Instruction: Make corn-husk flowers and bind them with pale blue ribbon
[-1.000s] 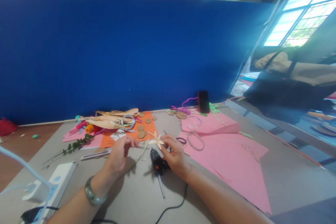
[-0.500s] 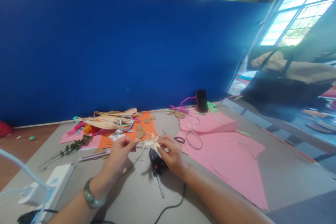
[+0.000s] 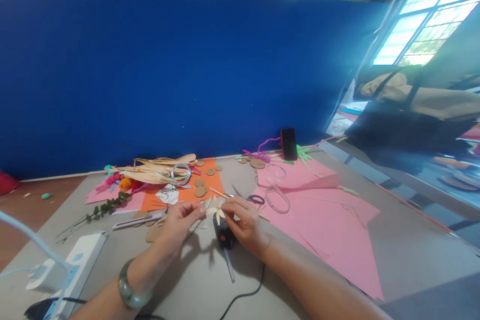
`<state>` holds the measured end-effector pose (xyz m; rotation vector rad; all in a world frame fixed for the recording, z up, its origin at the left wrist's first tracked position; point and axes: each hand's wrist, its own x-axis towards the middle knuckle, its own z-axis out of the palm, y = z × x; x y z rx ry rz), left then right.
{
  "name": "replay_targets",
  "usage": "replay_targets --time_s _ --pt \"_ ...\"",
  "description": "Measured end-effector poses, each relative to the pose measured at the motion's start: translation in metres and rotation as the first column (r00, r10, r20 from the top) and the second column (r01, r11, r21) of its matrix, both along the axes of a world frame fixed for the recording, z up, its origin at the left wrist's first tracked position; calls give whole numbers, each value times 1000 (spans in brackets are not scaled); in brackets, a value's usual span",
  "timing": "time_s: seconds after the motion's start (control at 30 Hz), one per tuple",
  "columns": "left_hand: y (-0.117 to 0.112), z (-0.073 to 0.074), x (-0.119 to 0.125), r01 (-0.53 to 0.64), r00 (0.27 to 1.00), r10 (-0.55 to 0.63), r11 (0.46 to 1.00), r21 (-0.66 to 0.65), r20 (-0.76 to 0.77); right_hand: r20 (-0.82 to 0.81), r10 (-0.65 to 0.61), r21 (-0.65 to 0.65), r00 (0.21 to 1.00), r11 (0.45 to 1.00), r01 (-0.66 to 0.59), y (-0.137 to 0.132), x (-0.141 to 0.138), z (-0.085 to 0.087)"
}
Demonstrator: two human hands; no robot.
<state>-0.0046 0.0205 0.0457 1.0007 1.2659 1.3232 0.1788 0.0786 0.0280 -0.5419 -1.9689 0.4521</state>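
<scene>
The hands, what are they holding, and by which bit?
The right hand pinches the flower by its right edge; the left hand pinches the stem near its upper end.

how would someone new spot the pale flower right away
Start at the tall blue board, then drop to the grey table before it. Near the middle, the person's right hand pinches the flower by a black glue gun. Spread, pointed petals distinguish it from the long pale strips farther left.
</scene>
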Motion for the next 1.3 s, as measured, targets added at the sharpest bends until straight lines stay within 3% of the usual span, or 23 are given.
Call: replay_targets --time_s 0.3,0.6,0.73,0.9,1.1,1.3 --pt "0 0 7 61 998 -60 996 -65 15 -33 -34 -61 999 998 32 -3 -5 1" --pt "0 -2 4 -22 1000 22 999 25 -14 16 45 -41 999 998 -44 -1 -6 -3" --pt "-3 3 5 24 1000 -24 1000 11 9 32 80 -44 996 996 -78 0 -6 -5" --pt "-5 9 8 30 998 -27 998 -56 63 -25 115 -145 993 982 -118 0 -8 -1" --pt "-2 7 7 62 996 -58 997 -42 73 -71 162 -302 984 937 -176 -2 -10 3" --pt "-3 1 5 44 997 -45 999 20 67 -60 202 -232 978 950 -210 0 -9 -3"
